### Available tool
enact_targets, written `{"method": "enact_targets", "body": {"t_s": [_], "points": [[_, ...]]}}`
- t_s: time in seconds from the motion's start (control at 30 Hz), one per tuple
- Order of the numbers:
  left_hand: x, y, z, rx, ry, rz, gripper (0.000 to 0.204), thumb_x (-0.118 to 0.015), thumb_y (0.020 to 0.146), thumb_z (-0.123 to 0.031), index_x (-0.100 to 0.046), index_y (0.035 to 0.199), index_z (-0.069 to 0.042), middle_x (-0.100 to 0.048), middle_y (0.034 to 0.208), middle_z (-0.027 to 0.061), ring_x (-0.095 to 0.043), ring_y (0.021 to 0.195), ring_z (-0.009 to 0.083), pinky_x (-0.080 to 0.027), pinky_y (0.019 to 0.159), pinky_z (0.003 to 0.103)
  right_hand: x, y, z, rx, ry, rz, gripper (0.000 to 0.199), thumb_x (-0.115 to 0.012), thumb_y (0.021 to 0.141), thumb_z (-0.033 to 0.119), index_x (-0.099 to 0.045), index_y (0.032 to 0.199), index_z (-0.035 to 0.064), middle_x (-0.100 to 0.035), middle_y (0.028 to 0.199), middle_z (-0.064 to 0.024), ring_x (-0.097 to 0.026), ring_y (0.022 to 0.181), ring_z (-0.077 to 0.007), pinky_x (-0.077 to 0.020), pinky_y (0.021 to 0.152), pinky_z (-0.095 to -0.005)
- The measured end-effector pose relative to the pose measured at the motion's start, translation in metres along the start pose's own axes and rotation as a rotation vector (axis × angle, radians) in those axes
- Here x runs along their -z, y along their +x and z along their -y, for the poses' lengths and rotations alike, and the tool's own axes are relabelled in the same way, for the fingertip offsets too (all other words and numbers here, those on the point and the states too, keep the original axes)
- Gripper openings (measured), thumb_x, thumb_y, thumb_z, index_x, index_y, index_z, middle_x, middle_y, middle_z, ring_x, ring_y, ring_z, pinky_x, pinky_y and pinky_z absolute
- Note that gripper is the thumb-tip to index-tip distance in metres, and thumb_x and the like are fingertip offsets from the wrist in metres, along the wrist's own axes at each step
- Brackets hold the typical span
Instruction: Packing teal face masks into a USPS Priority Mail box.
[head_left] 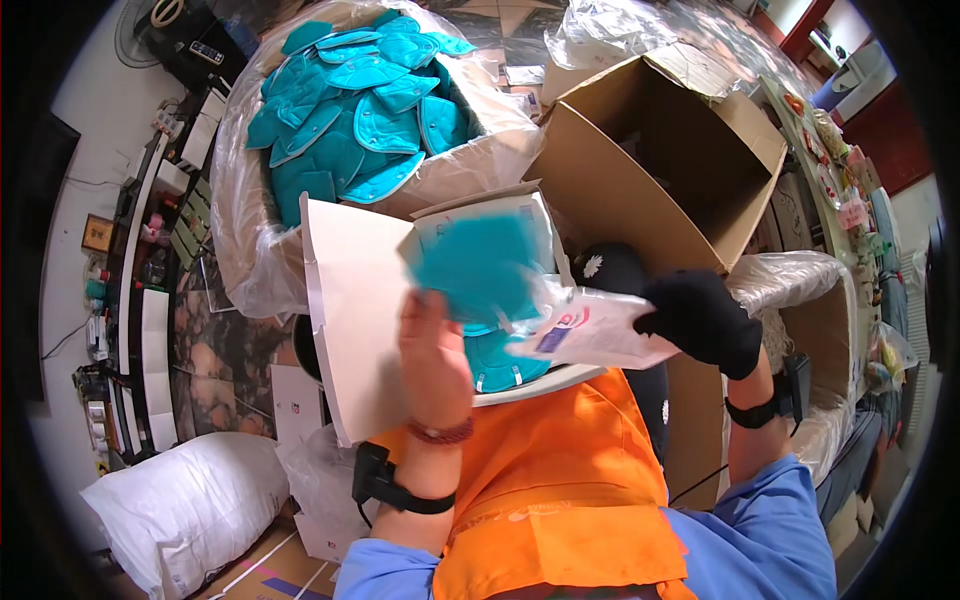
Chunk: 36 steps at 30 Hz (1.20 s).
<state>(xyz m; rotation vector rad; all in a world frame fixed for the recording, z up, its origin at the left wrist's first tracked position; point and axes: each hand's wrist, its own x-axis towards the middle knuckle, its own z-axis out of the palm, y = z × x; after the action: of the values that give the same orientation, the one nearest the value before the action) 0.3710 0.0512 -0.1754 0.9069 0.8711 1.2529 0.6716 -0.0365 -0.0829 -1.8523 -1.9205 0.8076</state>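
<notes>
My left hand (pixel 435 350), bare with a red bracelet at the wrist, holds up a flat teal fabric pad (pixel 475 265), which is smeared by motion. My right hand (pixel 705 322), in a black glove, grips the end of a white printed plastic packet (pixel 595 332). The clear end of that packet reaches the pad's right edge; I cannot tell whether the pad is inside it. Below them, more teal pads (pixel 508 362) with pale edging lie over my lap. An open white carton (pixel 355 310) stands around this spot, its tall panel beside my left hand.
A plastic-lined box (pixel 490 150) heaped with teal pads stands ahead on the left. An open brown cardboard box (pixel 640 165) is ahead on the right, and another plastic-lined box (pixel 845 330) sits by my right arm. A stuffed white sack (pixel 195 510) lies at lower left.
</notes>
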Motion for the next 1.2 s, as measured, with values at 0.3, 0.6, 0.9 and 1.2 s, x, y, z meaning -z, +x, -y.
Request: {"method": "enact_targets", "body": {"t_s": [0.3, 0.6, 0.9, 1.2], "points": [[0.033, 0.031, -0.030, 0.171, -0.253, 0.087, 0.030, -0.061, 0.102, -0.020, -0.054, 0.128, -0.007, -0.064, 0.122, 0.0048, -0.062, 0.111, 0.0171, -0.049, 0.100, 0.035, 0.068, -0.008, -0.118, -0.486, 0.507, -0.708, 0.035, -0.073, 0.092, 0.016, -0.066, 0.123, 0.0003, -0.073, 0.101, -0.0056, -0.069, 0.086, -0.0132, -0.0555, 0.076, -0.0293], [0.063, 0.054, -0.030, 0.365, -0.925, 0.649, 0.024, -0.057, 0.103, -0.018, -0.058, 0.124, -0.006, -0.066, 0.114, 0.0069, -0.065, 0.101, 0.0176, -0.054, 0.089, 0.031, -0.055, 0.034, -0.053, 0.065, 0.104, -0.457, 0.021, -0.073, 0.087, 0.012, -0.070, 0.107, 0.0048, -0.070, 0.099, -0.0146, -0.068, 0.095, -0.0314, -0.0538, 0.083, -0.0368], [0.020, 0.064, 0.004, -0.121, 1.208, 0.506, 0.022, -0.070, 0.088, -0.019, -0.065, 0.100, -0.002, -0.060, 0.133, 0.0173, -0.058, 0.119, 0.0386, -0.047, 0.102, 0.042, -0.116, 0.063, 0.031, -0.135, -0.189, -0.042, 0.053, -0.087, 0.068, 0.037, -0.071, 0.108, 0.0050, -0.070, 0.102, -0.0161, -0.068, 0.099, -0.0355, -0.0535, 0.086, -0.0428], [0.022, 0.064, 0.048, -0.338, 1.438, 0.527, 0.027, -0.071, 0.087, -0.020, -0.066, 0.108, -0.003, -0.060, 0.125, 0.0160, -0.058, 0.117, 0.0340, -0.046, 0.103, 0.044, -0.127, 0.064, 0.026, -0.182, -0.187, 0.072, 0.054, -0.088, 0.062, 0.034, -0.069, 0.104, 0.0048, -0.070, 0.102, -0.0176, -0.068, 0.096, -0.0362, -0.0541, 0.086, -0.0437]]}}
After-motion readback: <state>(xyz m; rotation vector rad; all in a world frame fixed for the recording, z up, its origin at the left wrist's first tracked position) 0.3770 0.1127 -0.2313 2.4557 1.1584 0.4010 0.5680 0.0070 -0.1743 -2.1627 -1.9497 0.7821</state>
